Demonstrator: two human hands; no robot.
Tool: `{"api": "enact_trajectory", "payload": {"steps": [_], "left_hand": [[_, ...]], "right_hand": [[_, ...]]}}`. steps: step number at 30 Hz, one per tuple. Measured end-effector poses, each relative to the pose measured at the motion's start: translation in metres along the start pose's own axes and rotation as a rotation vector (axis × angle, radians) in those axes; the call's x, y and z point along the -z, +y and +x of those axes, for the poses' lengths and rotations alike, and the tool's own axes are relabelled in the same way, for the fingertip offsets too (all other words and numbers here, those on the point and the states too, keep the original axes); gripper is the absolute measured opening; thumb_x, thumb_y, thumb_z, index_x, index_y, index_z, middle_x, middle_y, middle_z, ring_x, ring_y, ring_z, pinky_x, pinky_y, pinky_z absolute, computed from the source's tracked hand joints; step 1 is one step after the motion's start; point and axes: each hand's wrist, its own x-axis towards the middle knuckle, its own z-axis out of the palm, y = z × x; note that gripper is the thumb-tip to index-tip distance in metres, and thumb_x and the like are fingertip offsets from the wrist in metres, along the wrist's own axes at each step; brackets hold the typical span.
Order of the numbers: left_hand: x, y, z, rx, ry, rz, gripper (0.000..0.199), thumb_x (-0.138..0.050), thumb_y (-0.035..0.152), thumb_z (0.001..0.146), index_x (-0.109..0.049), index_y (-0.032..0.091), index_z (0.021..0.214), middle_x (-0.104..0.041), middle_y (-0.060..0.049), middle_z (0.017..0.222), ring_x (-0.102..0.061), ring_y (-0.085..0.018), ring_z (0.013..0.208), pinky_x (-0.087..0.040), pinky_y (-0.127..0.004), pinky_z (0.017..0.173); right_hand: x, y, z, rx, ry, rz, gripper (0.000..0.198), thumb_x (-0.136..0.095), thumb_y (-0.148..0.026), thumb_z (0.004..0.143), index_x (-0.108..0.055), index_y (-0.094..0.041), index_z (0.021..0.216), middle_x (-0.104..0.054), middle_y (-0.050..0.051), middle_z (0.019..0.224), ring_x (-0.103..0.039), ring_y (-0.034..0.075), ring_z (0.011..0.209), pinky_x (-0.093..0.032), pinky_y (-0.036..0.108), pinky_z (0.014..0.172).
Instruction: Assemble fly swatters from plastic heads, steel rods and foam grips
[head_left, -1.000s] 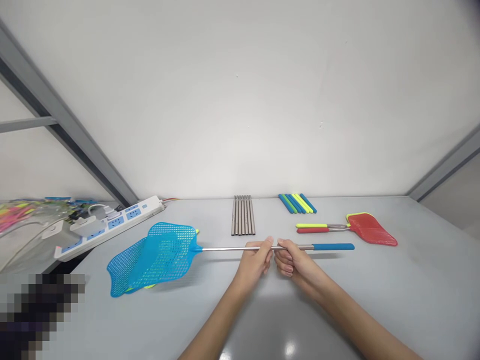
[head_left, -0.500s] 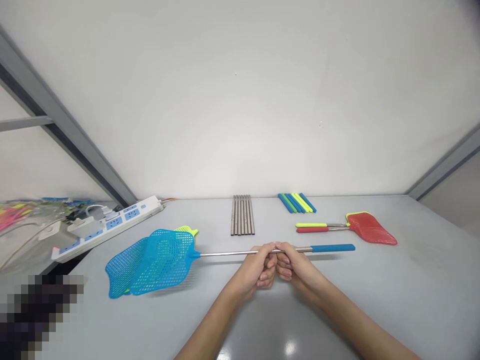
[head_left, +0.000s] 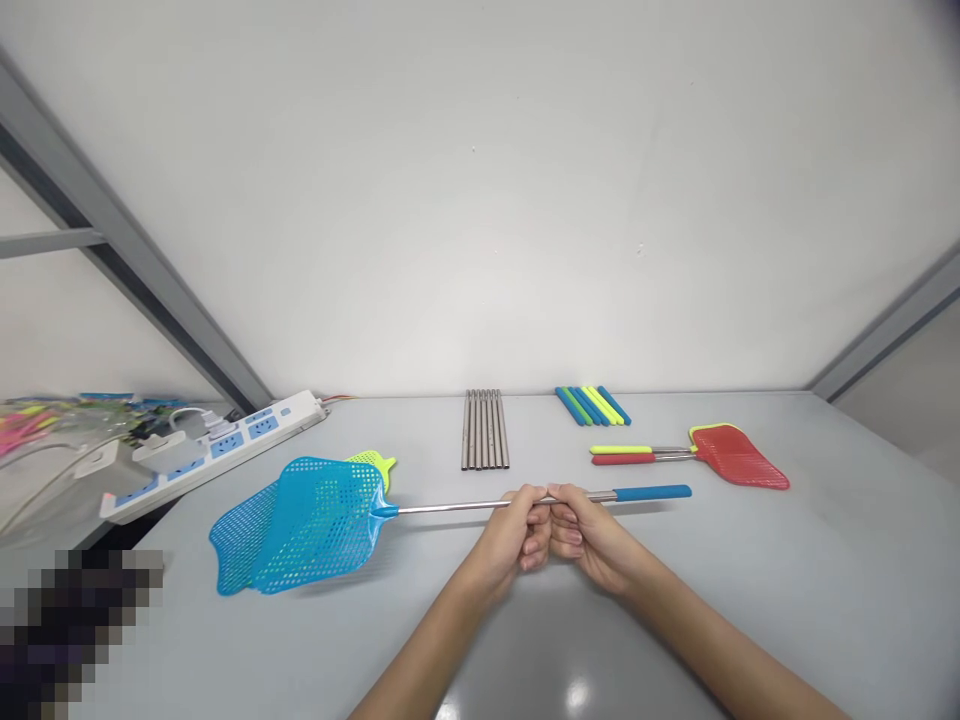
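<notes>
Both my hands grip the metal shaft of a blue fly swatter [head_left: 326, 525], side by side near its middle. My left hand [head_left: 521, 535] is closed with its thumb along the rod, and my right hand [head_left: 581, 530] is closed right beside it. To the right of my hands the shaft ends in a blue handle [head_left: 652, 493]. The swatter's mesh head is out to the left, over another blue swatter head [head_left: 240, 540] and a yellow-green swatter head [head_left: 373, 460] that is mostly covered.
Several metal tubes [head_left: 485, 430] lie in a row at the back. Coloured grips [head_left: 592, 405] lie to their right. A red swatter [head_left: 739, 458] rests on a yellow one at the right. A white power strip [head_left: 285, 415] with plugs runs along the left edge.
The blue handle end has shifted left, closer to my right hand, and the swatter's head has shifted slightly left. My hands stay closed on the shaft in nearly the same place.
</notes>
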Motion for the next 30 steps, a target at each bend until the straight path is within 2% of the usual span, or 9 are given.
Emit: {"api": "enact_trajectory", "payload": {"steps": [4, 8, 14, 22, 30], "left_hand": [[-0.002, -0.005, 0.002, 0.004, 0.029, -0.096, 0.031, -0.038, 0.037, 0.072, -0.027, 0.019, 0.048, -0.030, 0.009, 0.029, -0.024, -0.004, 0.023, -0.019, -0.019, 0.034], [-0.003, -0.009, 0.006, 0.012, 0.063, -0.146, 0.030, -0.039, 0.035, 0.069, -0.026, 0.019, 0.047, -0.030, 0.009, 0.029, -0.027, -0.005, 0.023, -0.021, -0.019, 0.033], [-0.008, -0.013, 0.008, 0.008, 0.110, -0.157, 0.029, -0.035, 0.035, 0.070, -0.023, 0.020, 0.047, -0.025, 0.010, 0.028, -0.022, -0.004, 0.022, -0.020, -0.019, 0.033], [-0.006, -0.003, 0.005, 0.025, 0.103, -0.068, 0.030, -0.037, 0.033, 0.071, -0.026, 0.019, 0.047, -0.026, 0.009, 0.028, -0.023, -0.004, 0.024, -0.016, -0.019, 0.033], [0.000, 0.005, 0.000, 0.076, 0.039, -0.042, 0.029, -0.035, 0.031, 0.073, -0.027, 0.019, 0.048, -0.023, 0.010, 0.030, -0.017, -0.003, 0.025, -0.014, -0.019, 0.034]], "right_hand": [[-0.001, 0.003, 0.002, -0.023, 0.075, 0.058, 0.034, -0.053, -0.035, 0.066, -0.032, -0.017, 0.046, -0.021, -0.009, 0.040, -0.017, 0.002, 0.034, -0.018, 0.013, 0.028], [-0.003, 0.008, 0.004, 0.018, 0.179, 0.119, 0.032, -0.050, -0.033, 0.066, -0.030, -0.017, 0.047, -0.021, -0.009, 0.039, -0.014, 0.001, 0.030, -0.014, 0.011, 0.024], [-0.004, 0.007, 0.005, 0.014, 0.232, 0.179, 0.028, -0.048, -0.030, 0.067, -0.032, -0.018, 0.047, -0.023, -0.009, 0.037, -0.011, 0.000, 0.027, -0.011, 0.012, 0.022], [-0.010, -0.002, 0.002, 0.002, 0.237, 0.211, 0.031, -0.048, -0.026, 0.066, -0.028, -0.018, 0.044, -0.020, -0.009, 0.038, -0.015, 0.001, 0.029, -0.016, 0.012, 0.023], [-0.006, -0.008, 0.000, -0.087, 0.189, 0.242, 0.030, -0.049, -0.023, 0.067, -0.029, -0.018, 0.045, -0.019, -0.008, 0.042, -0.015, 0.001, 0.032, -0.017, 0.011, 0.024]]}}
